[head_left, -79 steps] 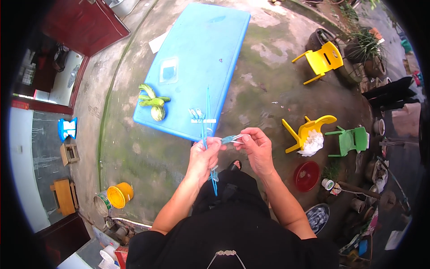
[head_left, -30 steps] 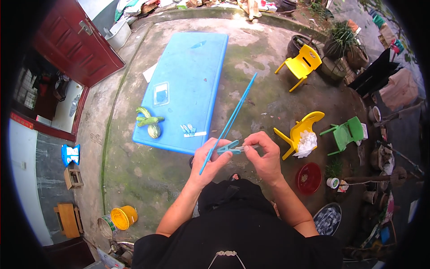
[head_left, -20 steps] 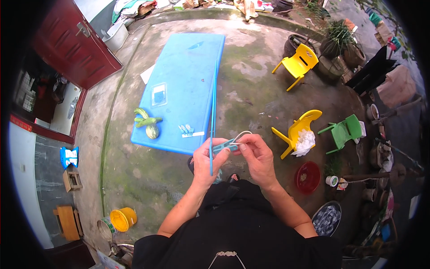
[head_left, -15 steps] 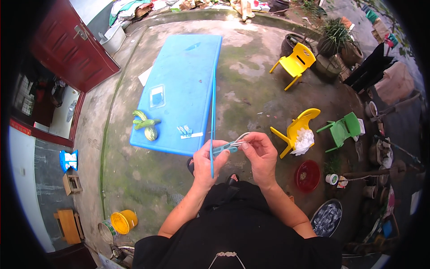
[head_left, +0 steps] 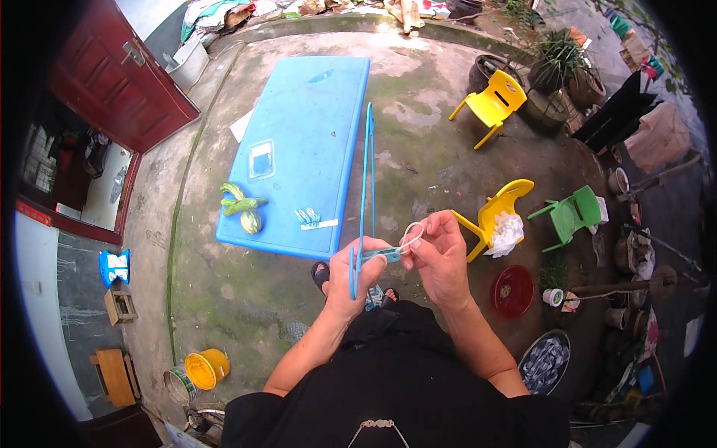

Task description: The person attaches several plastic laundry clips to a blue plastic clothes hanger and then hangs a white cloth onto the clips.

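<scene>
Here, hands (head_left: 442, 269) pinch a slim plastic peg (head_left: 388, 254) and rounded loop (head_left: 413, 240)

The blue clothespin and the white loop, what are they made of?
The clothespin looks like smooth plastic, evenly blue with a moulded-looking shape. The white loop looks smooth, but its thin curve could be plastic, cord or coated wire.

Clothespin (head_left: 390, 255) between left hand (head_left: 339, 281) and right hand (head_left: 444, 275), table (head_left: 306, 142) ahead-left, vegetables (head_left: 251, 222) on its near-left corner, 3 chairs (head_left: 494, 109) to the right

Diffuse daylight, strong fisheye edge distortion.
</scene>
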Motion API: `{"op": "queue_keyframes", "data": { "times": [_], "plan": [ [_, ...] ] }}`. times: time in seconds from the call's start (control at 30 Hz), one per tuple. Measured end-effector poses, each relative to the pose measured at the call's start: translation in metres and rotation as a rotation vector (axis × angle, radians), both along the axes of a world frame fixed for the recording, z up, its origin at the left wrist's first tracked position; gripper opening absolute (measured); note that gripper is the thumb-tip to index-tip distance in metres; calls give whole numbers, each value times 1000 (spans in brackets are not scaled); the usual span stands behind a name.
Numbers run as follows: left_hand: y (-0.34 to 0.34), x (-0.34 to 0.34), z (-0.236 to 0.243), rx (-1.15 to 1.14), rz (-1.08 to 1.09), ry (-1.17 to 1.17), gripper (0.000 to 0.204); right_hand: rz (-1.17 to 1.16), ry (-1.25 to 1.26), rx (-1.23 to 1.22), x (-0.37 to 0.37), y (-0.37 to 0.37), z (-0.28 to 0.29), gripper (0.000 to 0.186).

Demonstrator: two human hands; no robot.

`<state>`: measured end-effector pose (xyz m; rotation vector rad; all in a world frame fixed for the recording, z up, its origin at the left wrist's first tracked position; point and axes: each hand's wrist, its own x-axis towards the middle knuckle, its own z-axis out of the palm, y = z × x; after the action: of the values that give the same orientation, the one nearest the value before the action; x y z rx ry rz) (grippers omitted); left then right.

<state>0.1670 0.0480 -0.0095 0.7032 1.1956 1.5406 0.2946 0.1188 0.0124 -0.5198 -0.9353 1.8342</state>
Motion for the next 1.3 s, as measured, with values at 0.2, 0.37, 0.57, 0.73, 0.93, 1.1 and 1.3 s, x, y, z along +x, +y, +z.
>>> {"op": "queue_keyframes", "data": {
  "times": [0.2,0.37,0.57,0.73,0.93,1.1,1.3],
  "plan": [
    [-2,-4,1,20,-70,-247,30,89,-72,-95,2,2,-3,11],
    [-2,-1,3,53,-40,-34,31,60,-329,38,7,-2,0,12],
    [-2,-5,12,146,-59,266,24,-206,-350,285,8,-5,9,19],
    [2,-4,10,214,59,470,28,-439,-468,696,12,-6,0,31],
    [6,-6,9,263,248,624,31,-29,-143,211,23,-12,9,33],
    [7,-10,13,377,222,869,36,310,214,-335,27,2,-2,32],
    [7,-11,12,410,237,898,39,570,62,-457,31,11,11,23]
  ]
}}
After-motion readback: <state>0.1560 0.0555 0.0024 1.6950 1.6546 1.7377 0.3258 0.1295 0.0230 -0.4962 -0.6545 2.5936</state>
